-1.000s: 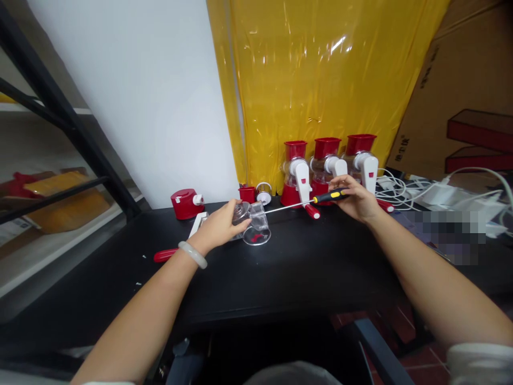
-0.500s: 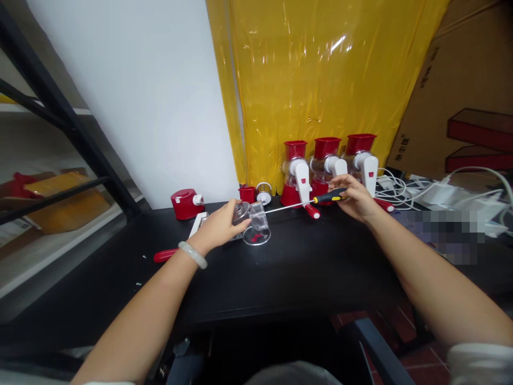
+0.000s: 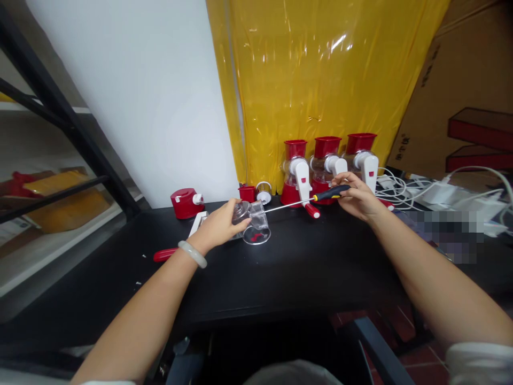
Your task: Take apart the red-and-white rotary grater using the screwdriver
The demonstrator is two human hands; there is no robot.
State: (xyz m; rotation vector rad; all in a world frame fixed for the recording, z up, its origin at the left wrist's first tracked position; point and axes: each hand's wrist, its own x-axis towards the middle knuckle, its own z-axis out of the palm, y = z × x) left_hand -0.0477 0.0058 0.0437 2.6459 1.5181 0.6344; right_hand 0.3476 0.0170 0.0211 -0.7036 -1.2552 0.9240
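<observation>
My left hand grips the clear plastic body of a rotary grater, lying on its side on the black table. A white crank arm with a red handle shows behind and below that hand. My right hand has its fingers around the black and yellow handle of a screwdriver. The long metal shaft runs leftward, and its tip reaches into the clear body. Exactly what the tip touches is too small to make out.
Three assembled red and white rotary graters stand along the back. A red base sits at the left, a small red part and a drum blade at the middle. White cables and adapters lie at the right.
My right hand's fingers have shifted slightly on the screwdriver handle, and the handle end sits a little higher. My left hand and the clear body stay in place.
</observation>
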